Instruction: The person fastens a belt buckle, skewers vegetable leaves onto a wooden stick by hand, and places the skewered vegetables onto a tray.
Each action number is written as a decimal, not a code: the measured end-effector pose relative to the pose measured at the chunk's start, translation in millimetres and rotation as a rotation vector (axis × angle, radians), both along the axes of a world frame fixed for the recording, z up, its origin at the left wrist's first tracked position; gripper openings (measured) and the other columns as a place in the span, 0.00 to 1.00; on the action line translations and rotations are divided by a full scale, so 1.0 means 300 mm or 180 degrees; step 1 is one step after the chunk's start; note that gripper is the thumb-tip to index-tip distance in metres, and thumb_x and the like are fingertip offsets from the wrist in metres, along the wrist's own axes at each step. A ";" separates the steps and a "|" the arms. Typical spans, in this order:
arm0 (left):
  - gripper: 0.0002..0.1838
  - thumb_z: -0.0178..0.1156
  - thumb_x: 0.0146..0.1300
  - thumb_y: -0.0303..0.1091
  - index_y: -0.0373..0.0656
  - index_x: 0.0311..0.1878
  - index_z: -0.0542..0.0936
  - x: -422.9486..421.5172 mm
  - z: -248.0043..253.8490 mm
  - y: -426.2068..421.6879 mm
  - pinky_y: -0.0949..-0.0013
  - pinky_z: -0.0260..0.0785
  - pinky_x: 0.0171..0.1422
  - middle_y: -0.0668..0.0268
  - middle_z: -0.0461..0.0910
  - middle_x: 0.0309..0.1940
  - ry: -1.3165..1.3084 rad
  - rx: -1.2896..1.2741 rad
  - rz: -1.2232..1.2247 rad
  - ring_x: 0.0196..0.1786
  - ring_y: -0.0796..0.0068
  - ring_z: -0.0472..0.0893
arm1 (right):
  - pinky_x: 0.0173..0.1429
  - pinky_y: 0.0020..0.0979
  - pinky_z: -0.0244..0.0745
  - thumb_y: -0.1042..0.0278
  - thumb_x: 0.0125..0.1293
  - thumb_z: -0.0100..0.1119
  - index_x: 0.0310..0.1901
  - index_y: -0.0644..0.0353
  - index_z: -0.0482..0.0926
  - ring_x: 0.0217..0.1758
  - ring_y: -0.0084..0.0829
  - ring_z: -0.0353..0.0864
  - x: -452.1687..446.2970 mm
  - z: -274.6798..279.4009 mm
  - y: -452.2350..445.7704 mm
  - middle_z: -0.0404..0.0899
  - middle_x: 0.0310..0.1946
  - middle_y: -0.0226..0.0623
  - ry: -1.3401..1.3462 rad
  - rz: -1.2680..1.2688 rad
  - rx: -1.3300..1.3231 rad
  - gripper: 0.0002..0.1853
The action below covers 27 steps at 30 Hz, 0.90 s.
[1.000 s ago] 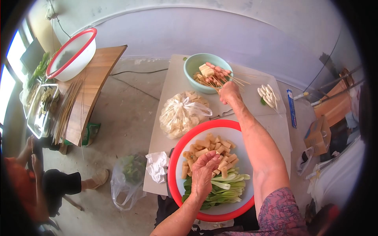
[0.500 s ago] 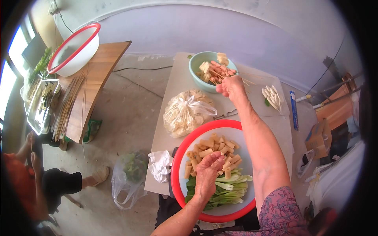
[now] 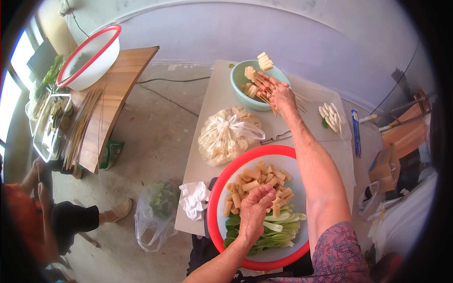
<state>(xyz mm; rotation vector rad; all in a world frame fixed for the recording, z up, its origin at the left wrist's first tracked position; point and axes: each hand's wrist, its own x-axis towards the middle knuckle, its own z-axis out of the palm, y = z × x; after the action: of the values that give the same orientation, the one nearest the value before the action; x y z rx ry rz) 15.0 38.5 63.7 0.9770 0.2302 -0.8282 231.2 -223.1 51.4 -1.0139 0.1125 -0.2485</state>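
R hand closed on a skewer of pale pieces by green bowl; L hand half-curled above red-rimmed basin, can't tell if holding anything. Part-done, I'd say: loaded skewers in bowl, tan chunks + greens loose in basin.

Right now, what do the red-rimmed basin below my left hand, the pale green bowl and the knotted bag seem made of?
Red-rimmed basin: probably smooth plastic, by its even colour, though enamel is possible. Pale green bowl: likely smooth plastic, uniformly tinted. Knotted bag: thin, glossy plastic film, wrinkled and see-through.
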 end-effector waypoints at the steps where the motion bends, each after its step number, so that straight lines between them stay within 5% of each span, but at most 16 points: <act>1: 0.16 0.59 0.63 0.31 0.35 0.53 0.74 -0.001 -0.001 -0.003 0.73 0.68 0.51 0.63 0.79 0.45 0.0005 0.0003 -0.0002 0.46 0.76 0.77 | 0.48 0.33 0.70 0.76 0.70 0.30 0.64 0.60 0.61 0.62 0.37 0.70 0.000 0.001 0.004 0.69 0.61 0.39 0.0063 -0.0038 -0.0116 0.22; 9: 0.16 0.60 0.63 0.31 0.36 0.53 0.75 0.012 -0.003 -0.019 0.73 0.68 0.51 0.64 0.79 0.45 0.0080 -0.0005 0.0018 0.47 0.75 0.77 | 0.56 0.31 0.73 0.77 0.66 0.39 0.68 0.52 0.58 0.58 0.29 0.74 0.043 -0.133 -0.058 0.72 0.59 0.33 0.2162 -0.1038 -0.4995 0.27; 12: 0.16 0.59 0.63 0.31 0.36 0.52 0.75 0.016 0.007 -0.024 0.73 0.68 0.52 0.64 0.79 0.45 0.0100 0.0000 0.0012 0.47 0.75 0.77 | 0.55 0.35 0.74 0.72 0.65 0.45 0.61 0.54 0.69 0.54 0.36 0.77 -0.009 -0.010 0.046 0.77 0.52 0.39 0.2609 -0.0787 -0.5077 0.21; 14: 0.16 0.60 0.63 0.31 0.36 0.52 0.75 0.016 0.003 -0.028 0.73 0.68 0.52 0.64 0.79 0.45 0.0092 -0.0011 0.0016 0.47 0.75 0.77 | 0.52 0.39 0.75 0.70 0.61 0.52 0.38 0.61 0.83 0.49 0.39 0.81 -0.044 0.052 0.120 0.82 0.42 0.41 0.2878 -0.1170 -0.5213 0.10; 27: 0.15 0.59 0.62 0.29 0.36 0.51 0.75 0.018 0.007 -0.011 0.73 0.69 0.51 0.65 0.79 0.43 -0.0064 -0.0018 0.0215 0.44 0.76 0.78 | 0.51 0.40 0.75 0.69 0.58 0.51 0.40 0.64 0.82 0.48 0.45 0.80 -0.082 0.042 0.134 0.81 0.41 0.51 0.2669 -0.1112 -0.5197 0.13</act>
<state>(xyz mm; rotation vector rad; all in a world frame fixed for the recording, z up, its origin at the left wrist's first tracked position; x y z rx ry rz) 20.4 35.4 65.7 0.9667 0.2422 -0.7566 206.6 -182.8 64.0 -2.6926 0.9653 -0.1843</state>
